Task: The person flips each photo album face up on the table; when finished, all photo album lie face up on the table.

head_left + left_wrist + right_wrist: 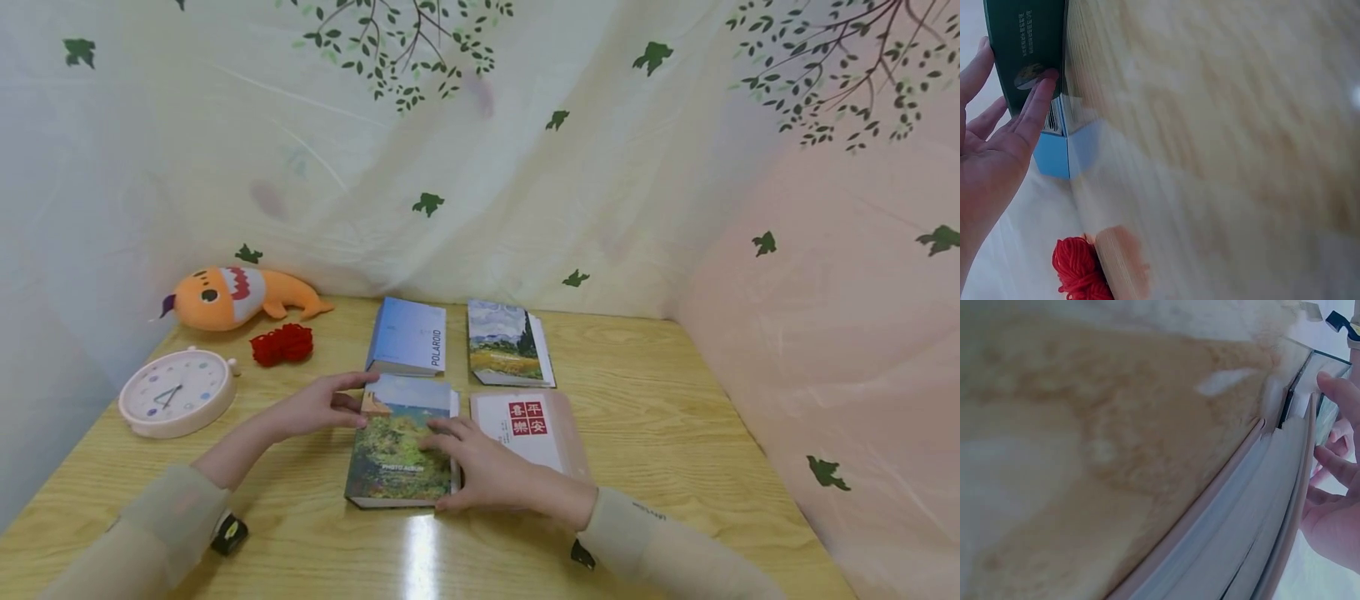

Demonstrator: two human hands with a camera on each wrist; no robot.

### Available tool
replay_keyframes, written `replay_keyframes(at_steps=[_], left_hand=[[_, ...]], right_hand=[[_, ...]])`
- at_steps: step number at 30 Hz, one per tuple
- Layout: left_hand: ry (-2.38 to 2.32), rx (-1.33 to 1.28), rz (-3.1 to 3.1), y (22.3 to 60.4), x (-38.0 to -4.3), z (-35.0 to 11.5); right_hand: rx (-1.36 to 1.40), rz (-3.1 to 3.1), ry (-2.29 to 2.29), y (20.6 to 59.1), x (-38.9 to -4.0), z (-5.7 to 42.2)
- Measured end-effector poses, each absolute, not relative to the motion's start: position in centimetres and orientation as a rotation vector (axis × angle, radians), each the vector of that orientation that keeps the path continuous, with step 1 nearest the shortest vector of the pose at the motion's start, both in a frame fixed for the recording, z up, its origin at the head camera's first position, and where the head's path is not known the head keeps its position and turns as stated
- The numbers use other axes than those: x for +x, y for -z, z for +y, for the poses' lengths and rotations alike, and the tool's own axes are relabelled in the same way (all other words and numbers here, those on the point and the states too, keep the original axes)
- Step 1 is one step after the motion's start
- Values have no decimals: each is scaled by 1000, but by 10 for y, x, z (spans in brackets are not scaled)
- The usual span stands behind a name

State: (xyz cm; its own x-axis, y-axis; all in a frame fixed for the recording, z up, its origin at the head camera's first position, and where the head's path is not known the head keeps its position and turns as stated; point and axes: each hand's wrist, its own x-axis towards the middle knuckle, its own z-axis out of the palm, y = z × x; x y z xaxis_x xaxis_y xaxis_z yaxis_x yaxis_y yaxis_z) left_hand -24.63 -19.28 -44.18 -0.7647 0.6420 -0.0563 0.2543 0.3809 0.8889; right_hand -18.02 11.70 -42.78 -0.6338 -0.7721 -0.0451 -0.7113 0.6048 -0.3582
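Observation:
A thick photo album (pixel 393 454) with a painted garden cover lies flat on the table, nearest the person. At its left side is my left hand (pixel 315 408); in the left wrist view its straight fingers touch the dark green spine (pixel 1025 37). My right hand (pixel 491 467) reaches over the right side, fingertips at the cover and thumb by the near right corner. Under the right forearm, a pink-edged album (pixel 573 425) with red square characters is partly covered. Behind the garden album lies a blue POLAROID album (pixel 408 333); a landscape-cover album (pixel 506 342) lies right of that.
On the left stand a pale pink alarm clock (pixel 178 393), a bundle of red yarn (pixel 282 344) and an orange plush shark (pixel 232 297). A leaf-printed cloth (pixel 480 233) hangs along the table's back and sides.

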Motion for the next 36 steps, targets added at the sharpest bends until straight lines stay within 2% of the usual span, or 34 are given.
replay_keyframes(at_steps=[13,18,23,30,36], left_hand=[[-1144,757,2418,440,-241,-209],[-1027,697,2570,433,-238,-203],[-816,738,2784,424,-232,-184],[-862,754,2828,407,-211,-139],[-814,772,2793,398,-198,-99]], right_hand=[[-1254,2608,423,426,-181,117],[-1175,2582,470,418,-180,127],[-1138,2645,472,410,-183,148],[-1175,2798,554,403,-199,186],[-975,2825,669,399,-209,220]])
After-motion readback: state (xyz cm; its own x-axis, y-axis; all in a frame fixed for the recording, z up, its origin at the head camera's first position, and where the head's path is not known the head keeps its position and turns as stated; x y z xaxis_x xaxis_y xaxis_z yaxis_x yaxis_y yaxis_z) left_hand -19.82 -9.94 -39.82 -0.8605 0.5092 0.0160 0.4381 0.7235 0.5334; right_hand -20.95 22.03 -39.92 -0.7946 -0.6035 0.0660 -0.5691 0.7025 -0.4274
